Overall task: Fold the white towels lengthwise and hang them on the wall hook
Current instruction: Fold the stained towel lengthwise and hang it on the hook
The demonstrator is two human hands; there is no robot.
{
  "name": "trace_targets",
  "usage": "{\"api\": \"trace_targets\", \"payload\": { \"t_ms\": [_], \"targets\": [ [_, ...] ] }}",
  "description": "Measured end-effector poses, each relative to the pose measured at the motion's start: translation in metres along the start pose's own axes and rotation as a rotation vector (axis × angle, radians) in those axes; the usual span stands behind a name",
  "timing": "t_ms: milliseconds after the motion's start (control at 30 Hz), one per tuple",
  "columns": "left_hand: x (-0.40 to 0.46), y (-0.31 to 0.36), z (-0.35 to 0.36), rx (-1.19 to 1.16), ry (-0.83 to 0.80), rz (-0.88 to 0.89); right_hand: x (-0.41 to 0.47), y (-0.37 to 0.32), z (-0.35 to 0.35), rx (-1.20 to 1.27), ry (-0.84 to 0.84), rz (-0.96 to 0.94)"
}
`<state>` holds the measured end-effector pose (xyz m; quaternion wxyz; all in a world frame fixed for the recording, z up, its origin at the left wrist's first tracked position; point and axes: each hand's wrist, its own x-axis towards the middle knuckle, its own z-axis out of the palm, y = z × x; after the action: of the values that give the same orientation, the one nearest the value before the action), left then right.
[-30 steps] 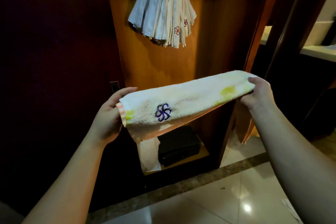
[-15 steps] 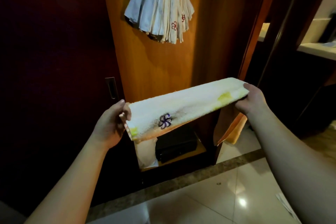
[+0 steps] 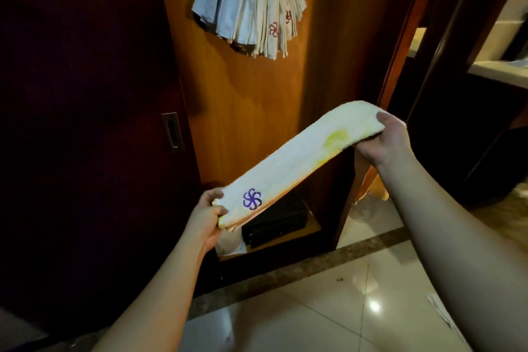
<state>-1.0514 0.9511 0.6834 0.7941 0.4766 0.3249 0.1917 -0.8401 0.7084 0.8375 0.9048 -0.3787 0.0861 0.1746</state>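
A white towel (image 3: pixel 297 163), folded into a long strip, stretches between my hands. It has a purple pinwheel emblem near its lower left end and yellow stains toward the right end. My left hand (image 3: pixel 207 216) grips the lower left end. My right hand (image 3: pixel 387 137) grips the upper right end, held higher. Several folded white towels (image 3: pixel 248 6) with red emblems hang in a bunch on the wooden panel above; the hook itself lies out of frame.
A dark sliding door with a metal recessed handle (image 3: pixel 172 131) is on the left. A low shelf holds a black box (image 3: pixel 274 218) and a white bag. An open doorway and counter (image 3: pixel 497 71) are at right. Glossy floor tiles (image 3: pixel 328 308) lie below.
The towel strip has tilted: my left hand dropped and moved in toward me while the right end stayed high. The strip looks narrower and tighter than a second ago.
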Motion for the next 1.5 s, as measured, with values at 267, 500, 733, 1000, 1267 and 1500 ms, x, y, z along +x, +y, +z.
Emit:
{"api": "trace_targets", "payload": {
  "t_ms": [267, 500, 733, 1000, 1267, 1500],
  "targets": [
    [0.015, -0.040, 0.029, 0.289, 0.031, -0.122, -0.031, 0.015, 0.042, -0.025, -0.114, -0.024],
    [0.014, -0.038, 0.055, 0.381, 0.182, -0.096, -0.050, 0.029, 0.079, -0.151, -0.263, -0.074],
    [-0.073, 0.026, 0.123, 0.144, -0.243, 0.429, -0.059, 0.037, 0.110, -0.229, -0.287, -0.123],
    [-0.069, 0.058, 0.173, 0.217, -0.420, 0.361, -0.076, 0.023, 0.139, -0.151, -0.327, -0.164],
    [-0.034, 0.067, 0.206, 0.147, -0.550, 0.374, -0.081, 0.007, 0.153, -0.030, -0.337, -0.165],
    [-0.043, 0.124, 0.207, -0.211, -0.465, 0.440, -0.069, -0.006, 0.149, -0.097, -0.255, -0.242]
  ]
}}
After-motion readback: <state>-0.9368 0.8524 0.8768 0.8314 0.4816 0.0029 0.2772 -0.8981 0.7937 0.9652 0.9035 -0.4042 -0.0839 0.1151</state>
